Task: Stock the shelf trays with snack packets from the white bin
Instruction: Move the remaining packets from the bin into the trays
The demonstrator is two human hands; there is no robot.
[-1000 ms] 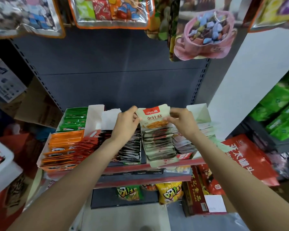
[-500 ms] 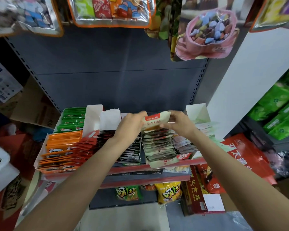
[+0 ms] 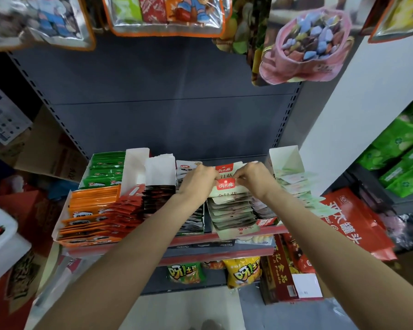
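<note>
In the head view, both hands meet at the back of the middle shelf tray. The left hand (image 3: pixel 199 179) has its fingers curled round the left edge of a cream foil snack packet with a red label (image 3: pixel 225 184), and the right hand (image 3: pixel 253 178) pinches that packet's top right corner between thumb and fingertips. The packet sits between the two hands, leaning upright at the rear of a row of matching cream-and-grey packets (image 3: pixel 231 210) that run toward the person below the wrists. Another red-labelled packet stands just behind it, so whether the hands grip one packet or two cannot be told.

Judging from this, the step in hand is seating the packet at the back of its row. To do it well, both hands should lower it evenly, with the label facing forward, until its bottom edge rests in the tray and not on the packet ahead. Pressing the row lightly toward the front would open a slot. The foil looks slippery, so let go only once the packet stands by itself.

Left of the left hand stand a torn white cardboard divider (image 3: pixel 160 175), dark packets (image 3: pixel 158 198), orange packets (image 3: pixel 91 206) and green packets (image 3: pixel 108 167). Right of the right hand lie pale green packets (image 3: pixel 298 186). The white plastic bin (image 3: pixel 3 236) sits far out to the left of the left forearm, only partly in view.
</note>
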